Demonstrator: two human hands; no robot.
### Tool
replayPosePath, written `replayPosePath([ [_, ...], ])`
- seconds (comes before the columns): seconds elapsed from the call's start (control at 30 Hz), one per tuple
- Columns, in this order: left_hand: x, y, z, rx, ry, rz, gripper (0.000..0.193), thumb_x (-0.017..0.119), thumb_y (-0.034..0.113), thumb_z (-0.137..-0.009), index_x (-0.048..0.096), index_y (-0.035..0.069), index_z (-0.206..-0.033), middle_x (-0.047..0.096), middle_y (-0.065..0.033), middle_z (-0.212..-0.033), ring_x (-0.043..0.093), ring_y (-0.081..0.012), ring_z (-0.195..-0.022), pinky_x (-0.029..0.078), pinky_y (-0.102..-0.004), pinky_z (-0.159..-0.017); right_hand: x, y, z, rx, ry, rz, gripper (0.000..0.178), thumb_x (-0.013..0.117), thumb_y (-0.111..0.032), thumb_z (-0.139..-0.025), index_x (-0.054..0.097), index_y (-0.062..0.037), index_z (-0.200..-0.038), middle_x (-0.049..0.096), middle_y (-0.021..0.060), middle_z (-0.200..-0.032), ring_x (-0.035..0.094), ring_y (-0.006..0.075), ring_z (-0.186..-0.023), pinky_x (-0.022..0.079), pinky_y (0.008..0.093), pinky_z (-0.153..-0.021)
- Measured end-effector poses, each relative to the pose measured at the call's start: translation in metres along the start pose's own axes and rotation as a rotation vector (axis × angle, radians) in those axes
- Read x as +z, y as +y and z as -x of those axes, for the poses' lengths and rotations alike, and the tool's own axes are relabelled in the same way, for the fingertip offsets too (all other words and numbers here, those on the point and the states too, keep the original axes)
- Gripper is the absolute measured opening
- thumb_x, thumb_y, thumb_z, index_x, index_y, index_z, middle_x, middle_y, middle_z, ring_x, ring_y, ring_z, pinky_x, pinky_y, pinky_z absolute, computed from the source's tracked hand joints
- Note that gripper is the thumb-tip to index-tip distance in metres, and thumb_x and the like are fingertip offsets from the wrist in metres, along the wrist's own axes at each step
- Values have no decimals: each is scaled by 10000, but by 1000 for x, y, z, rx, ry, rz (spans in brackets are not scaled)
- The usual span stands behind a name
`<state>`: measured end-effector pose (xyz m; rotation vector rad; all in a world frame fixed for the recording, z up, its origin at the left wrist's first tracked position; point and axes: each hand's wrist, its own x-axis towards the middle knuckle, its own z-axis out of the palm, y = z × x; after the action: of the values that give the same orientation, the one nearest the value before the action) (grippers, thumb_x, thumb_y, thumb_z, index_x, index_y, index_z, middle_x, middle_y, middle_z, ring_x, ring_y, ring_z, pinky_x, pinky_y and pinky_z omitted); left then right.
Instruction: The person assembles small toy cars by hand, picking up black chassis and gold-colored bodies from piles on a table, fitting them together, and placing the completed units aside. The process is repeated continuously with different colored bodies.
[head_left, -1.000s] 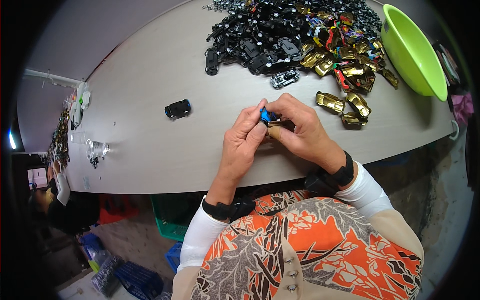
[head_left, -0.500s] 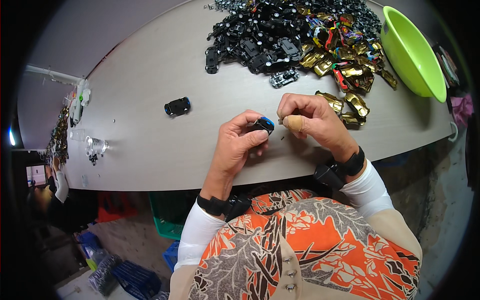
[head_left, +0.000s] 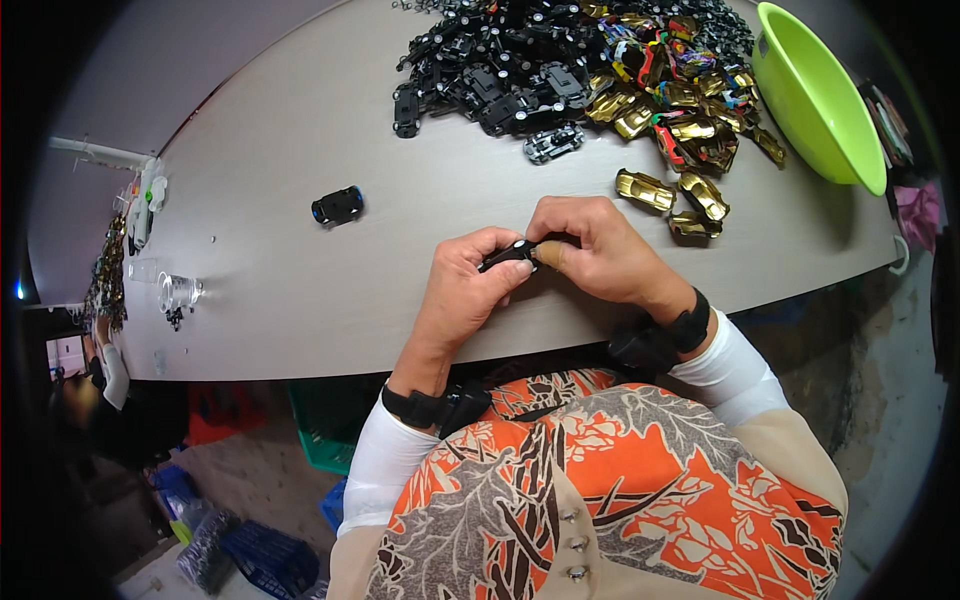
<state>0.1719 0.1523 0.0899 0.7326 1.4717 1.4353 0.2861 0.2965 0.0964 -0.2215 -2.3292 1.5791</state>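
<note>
My left hand [head_left: 462, 280] is closed around a small black toy car [head_left: 508, 257], its fingers and thumb along the sides and a wheel showing. My right hand [head_left: 595, 245] meets it at the car's right end, thumb and fingers pinched together. A tan covering wraps the right thumb. Whatever small piece sits between those fingertips is mostly hidden. Left of my hands, another black toy car [head_left: 338, 205] with blue ends lies alone on the table. Three gold car bodies [head_left: 646, 190] rest beyond my right hand.
A big heap of black car chassis [head_left: 490, 80] covers the back of the table [head_left: 270, 270], beside gold and coloured car bodies [head_left: 690, 125]. One silver-grey chassis [head_left: 553, 144] lies at its front. A green basin [head_left: 815, 100] leans at right. Clear cups [head_left: 180, 291] stand at left, near another person [head_left: 115, 375].
My right hand has moved left until its fingertips meet the toy car. The car has turned in my left hand, its blue end no longer showing. The view has shifted slightly.
</note>
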Motion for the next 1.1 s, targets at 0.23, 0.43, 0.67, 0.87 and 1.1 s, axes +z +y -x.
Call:
replayPosePath([
  [0.23, 0, 12, 1, -153, -26, 137, 242, 590, 31, -780, 604, -2, -1019, 538, 28, -683, 453, -29, -528, 349, -153, -473, 0, 14, 2, -4, 66, -174, 76, 574, -4, -751, 585, 18, -823, 565, 48, -684, 523, 142, -618, 422, 284, -562],
  [0.43, 0, 7, 1, -72, 177, 237, 314, 602, 18, -767, 534, 4, -1074, 540, 9, -722, 474, -41, -520, 377, -160, -458, -10, -3, 3, 291, 19, -378, 125, 563, 2, -766, 600, 2, -886, 555, 2, -679, 470, 59, -559, 382, 211, -496],
  [0.67, -2, 1, 0, 11, 157, 345, 279, 643, 43, -775, 548, 9, -1035, 598, -10, -777, 507, -36, -574, 387, -159, -469, -7, 1, 4, 244, 11, -461, 127, 596, 2, -741, 623, -13, -864, 578, -7, -670, 485, 30, -546, 379, 187, -472],
  [0.87, 7, -1, -4, 85, 128, 440, 164, 601, 119, -854, 582, 18, -982, 608, -32, -851, 564, -75, -661, 470, -194, -559, -6, 3, 4, 127, -8, -391, 83, 607, -7, -742, 605, -6, -825, 602, 6, -726, 512, 28, -618, 414, 183, -549],
  [1.1, 4, 3, 7, -40, -7, 218, 187, 616, 82, -827, 604, 14, -1001, 629, -41, -766, 581, -91, -602, 462, -195, -520, -14, -8, 4, 239, -45, -609, 115, 613, -45, -766, 580, -15, -872, 591, 1, -726, 527, 39, -622, 430, 181, -524],
])
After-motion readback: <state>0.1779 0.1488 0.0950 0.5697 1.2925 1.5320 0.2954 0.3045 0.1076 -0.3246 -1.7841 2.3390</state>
